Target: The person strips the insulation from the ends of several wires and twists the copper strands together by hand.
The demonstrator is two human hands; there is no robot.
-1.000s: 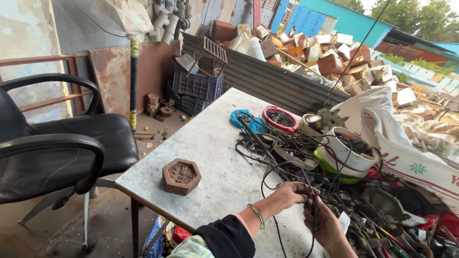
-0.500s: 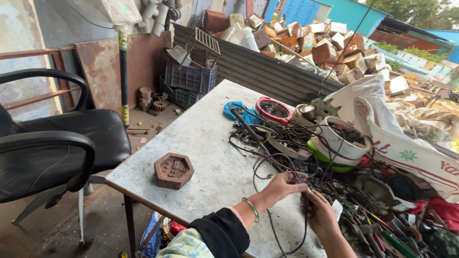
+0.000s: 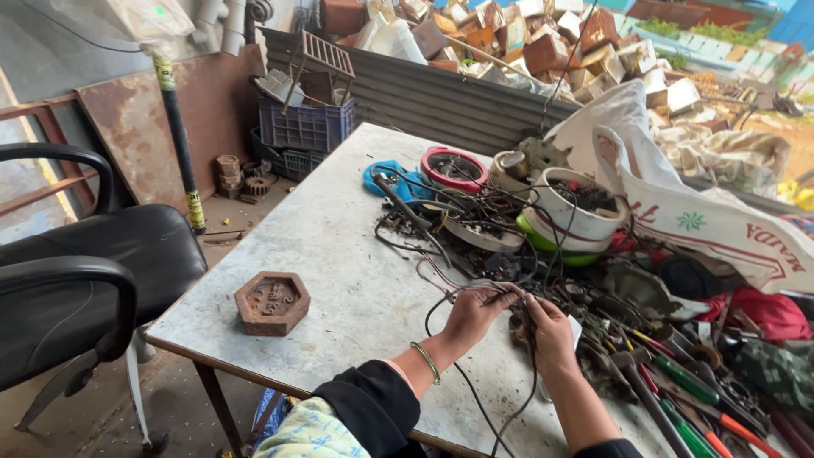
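At the lower middle of the frame the person's left hand (image 3: 471, 315) and right hand (image 3: 549, 332) sit close together over the table (image 3: 339, 254), both closed on the same tangle of dark wires (image 3: 517, 318). The left fingers pinch the strands at the top of the bunch; the right hand is curled around them just beside it, and a black lead hangs from the bunch down towards the bottom edge. A green bangle (image 3: 426, 361) circles the left wrist above a black sleeve.

Right of centre, a big white sack (image 3: 678, 212) with red lettering and a small green star-shaped mark slumps across the far side of the table. Just left of it stands a white bowl (image 3: 577, 208) on a green rim, with a red ring-shaped casing (image 3: 454, 170) and a blue plastic piece (image 3: 386, 180) further left, all laced with loose cable. In the lower right corner lie screwdrivers (image 3: 687, 399) with green and red handles, mixed in with metal scrap.

On the bare left part of the pale, stained tabletop sits a rusty hexagonal block (image 3: 271, 303) with raised markings, well apart from the hands. A black office chair (image 3: 93, 263) fills the left edge. Behind it a black pole with yellow bands (image 3: 180, 144) leans by a rusted sheet, and a blue plastic crate (image 3: 307, 127) stands by a corrugated metal fence, with heaped bricks beyond at the top.
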